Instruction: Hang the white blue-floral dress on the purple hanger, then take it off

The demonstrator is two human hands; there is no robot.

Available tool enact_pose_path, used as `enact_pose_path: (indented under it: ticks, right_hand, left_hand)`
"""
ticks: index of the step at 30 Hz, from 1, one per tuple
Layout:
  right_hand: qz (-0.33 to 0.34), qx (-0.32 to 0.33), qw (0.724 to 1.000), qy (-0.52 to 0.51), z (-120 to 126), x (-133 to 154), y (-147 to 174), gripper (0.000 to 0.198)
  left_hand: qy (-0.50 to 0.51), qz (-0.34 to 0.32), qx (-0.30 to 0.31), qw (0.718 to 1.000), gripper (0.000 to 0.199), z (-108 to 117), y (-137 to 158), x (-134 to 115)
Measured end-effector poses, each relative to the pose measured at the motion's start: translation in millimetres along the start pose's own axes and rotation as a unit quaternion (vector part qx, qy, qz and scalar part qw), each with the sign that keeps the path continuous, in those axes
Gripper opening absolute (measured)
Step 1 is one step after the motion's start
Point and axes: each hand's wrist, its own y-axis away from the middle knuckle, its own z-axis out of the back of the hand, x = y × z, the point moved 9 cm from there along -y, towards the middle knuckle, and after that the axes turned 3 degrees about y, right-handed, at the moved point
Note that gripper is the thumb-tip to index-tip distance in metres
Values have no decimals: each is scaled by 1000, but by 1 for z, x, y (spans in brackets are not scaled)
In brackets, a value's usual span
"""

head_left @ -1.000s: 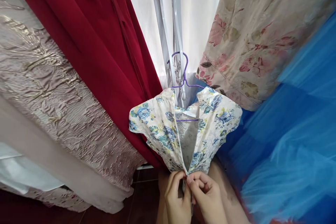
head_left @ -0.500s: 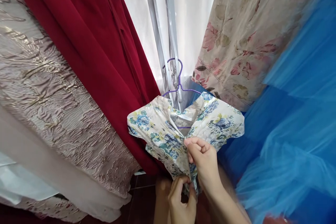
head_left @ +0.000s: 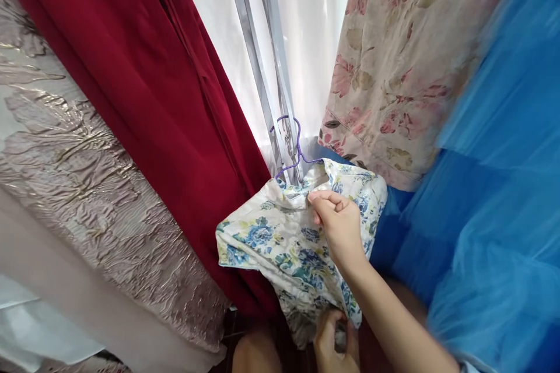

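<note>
Right hand [head_left: 336, 218] pinching white, blue-flowered fabric garment [head_left: 284, 245] at neckline [head_left: 297, 201]; left hand [head_left: 335, 341] clamping it lower; even tautness likely preventing puckers.

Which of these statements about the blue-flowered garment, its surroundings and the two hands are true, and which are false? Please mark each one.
1. The right hand pinches the blue-flowered garment near its neckline. True.
2. The hanger is green. False: the hanger is purple.
3. The left hand is higher in the picture than the right. False: the left hand is lower.
4. Blue fabric hangs at the picture's right side. True.
5. Red fabric hangs right of the garment. False: the red fabric is to its left.
</note>
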Motion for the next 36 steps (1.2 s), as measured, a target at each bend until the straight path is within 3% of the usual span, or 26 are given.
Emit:
enact_pose_path:
  ticks: [4,7,10,14,17,20,25,28,30,33,36]
  right_hand:
    - [2,31,999,16,-4,4,0,22]
    - [2,39,999,18,-2,3,5,23]
    - [5,39,999,21,2,6,11,21]
    - [7,42,999,29,4,12,17,21]
    - [14,42,998,47,4,16,17,23]
    - [19,41,997,64,6,16,13,24]
    - [21,44,997,58,9,9,3,24]
    - [29,52,997,48,7,-4,-6,24]
    - [17,58,996,59,8,-21,-10,23]
    - [-18,73,990,120,21,-59,-3,23]
    - [-25,81,978,192,47,-92,18,22]
  left_hand:
    - [-5,19,25,999,16,4,-8,13]
    - [-26,-5,61,998,15,16,-32,-2]
    - [-42,-74,19,996,11,42,-74,-52]
    - [-30,-237,-30,971,18,63,-145,-154]
    - [-79,-307,60,946,27,45,-191,-210]
    - [-132,-344,143,919,15,27,-215,-237]
    - [-255,-351,193,880,15,10,-223,-236]
    - [-268,-380,170,869,17,9,-221,-245]
    - [-252,-401,118,873,16,20,-224,-258]
    - [-245,-390,-1,888,13,60,-246,-268]
    - [-266,-322,-93,904,15,114,-277,-246]
